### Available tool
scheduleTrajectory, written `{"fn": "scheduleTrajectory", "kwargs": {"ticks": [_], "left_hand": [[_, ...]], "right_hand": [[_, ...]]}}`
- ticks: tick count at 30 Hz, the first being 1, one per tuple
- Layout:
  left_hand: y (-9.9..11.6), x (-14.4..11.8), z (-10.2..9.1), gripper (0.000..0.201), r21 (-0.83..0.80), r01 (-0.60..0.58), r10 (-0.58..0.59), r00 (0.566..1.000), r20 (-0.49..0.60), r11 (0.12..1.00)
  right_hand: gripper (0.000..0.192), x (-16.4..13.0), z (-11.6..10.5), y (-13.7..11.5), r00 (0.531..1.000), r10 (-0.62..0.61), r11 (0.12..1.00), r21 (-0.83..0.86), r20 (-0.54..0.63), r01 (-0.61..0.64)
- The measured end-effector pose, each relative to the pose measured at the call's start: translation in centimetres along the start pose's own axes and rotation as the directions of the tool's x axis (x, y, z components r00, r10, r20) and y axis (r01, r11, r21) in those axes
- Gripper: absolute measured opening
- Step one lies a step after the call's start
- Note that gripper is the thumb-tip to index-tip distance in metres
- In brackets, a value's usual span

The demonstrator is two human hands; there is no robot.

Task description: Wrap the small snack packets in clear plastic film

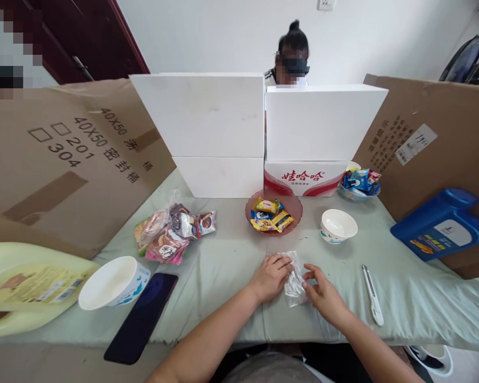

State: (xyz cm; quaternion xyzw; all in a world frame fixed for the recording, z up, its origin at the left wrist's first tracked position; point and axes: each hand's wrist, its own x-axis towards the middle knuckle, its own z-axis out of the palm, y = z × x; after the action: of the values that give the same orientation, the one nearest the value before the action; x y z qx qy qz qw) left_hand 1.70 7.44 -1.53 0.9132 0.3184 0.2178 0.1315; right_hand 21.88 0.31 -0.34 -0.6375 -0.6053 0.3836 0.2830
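A crumpled clear plastic bag (295, 290) lies on the cloth in front of me. My left hand (269, 277) is over its left side, with the fingers bent together onto the plastic and the thumb hidden. At the bag's right edge is my right hand (323, 295), its thumb and fingers apart and the fingertips close to or touching the plastic. Beyond them stands a pink glass bowl (253, 226) of wrapped snacks. A white paper bowl (339, 226) sits behind my right hand, and a white utility knife (372, 295) lies to its right.
Packaged snacks (171, 234), another paper bowl (112, 282), a phone (141, 319) and a yellow jug (32, 287) are on the left. On the right are a snack bowl (359, 183) and blue bottle (443, 226). White boxes (203, 117) and cardboard (64, 159) surround the table; a person (291, 53) is behind.
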Motion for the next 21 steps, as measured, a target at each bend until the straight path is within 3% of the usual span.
{"fn": "scheduleTrajectory", "kwargs": {"ticks": [4,7,9,11,12,14,17,19,21], "left_hand": [[0.2,0.1,-0.3,0.031,0.035,-0.010,0.007,0.998,0.063,0.999],[0.3,0.0,-0.5,0.034,0.035,-0.027,0.023,0.994,0.103,0.999],[0.4,-0.1,-0.6,0.036,0.038,-0.029,0.024,0.993,0.114,0.999],[0.5,-0.1,-0.7,0.038,0.049,-0.025,0.019,0.993,0.116,0.998],[0.5,-0.1,-0.7,0.039,0.055,-0.024,0.018,0.993,0.116,0.998],[0.5,-0.1,-0.8,0.040,0.064,-0.022,0.014,0.993,0.120,0.998],[0.5,0.0,-0.9,0.039,0.072,-0.025,0.015,0.992,0.129,0.997],[0.5,0.0,-0.9,0.039,0.082,-0.026,0.014,0.991,0.133,0.996],[0.5,0.0,-0.9,0.039,0.089,-0.020,0.008,0.991,0.133,0.996]], "right_hand": [[0.042,-3.3,1.6,0.9,0.999,-0.005,0.994,0.109,-0.044,0.009],[0.034,-4.3,1.9,0.6,0.997,-0.055,0.995,0.075,-0.056,0.059],[0.026,-4.5,1.5,0.1,0.973,-0.165,0.985,-0.077,-0.164,0.154],[0.022,-4.5,0.8,-0.6,0.897,-0.347,0.913,-0.318,-0.274,0.256],[0.022,-4.4,0.5,-1.0,0.854,-0.444,0.848,-0.434,-0.270,0.304],[0.029,-4.3,0.5,-1.6,0.797,-0.593,0.684,-0.597,-0.120,0.419],[0.049,-4.6,1.6,-1.4,0.732,-0.660,0.454,-0.688,0.167,0.566],[0.063,-5.2,2.6,-0.6,0.722,-0.652,0.379,-0.727,0.230,0.573],[0.071,-6.0,3.3,0.4,0.734,-0.637,0.357,-0.753,0.236,0.552]]}}
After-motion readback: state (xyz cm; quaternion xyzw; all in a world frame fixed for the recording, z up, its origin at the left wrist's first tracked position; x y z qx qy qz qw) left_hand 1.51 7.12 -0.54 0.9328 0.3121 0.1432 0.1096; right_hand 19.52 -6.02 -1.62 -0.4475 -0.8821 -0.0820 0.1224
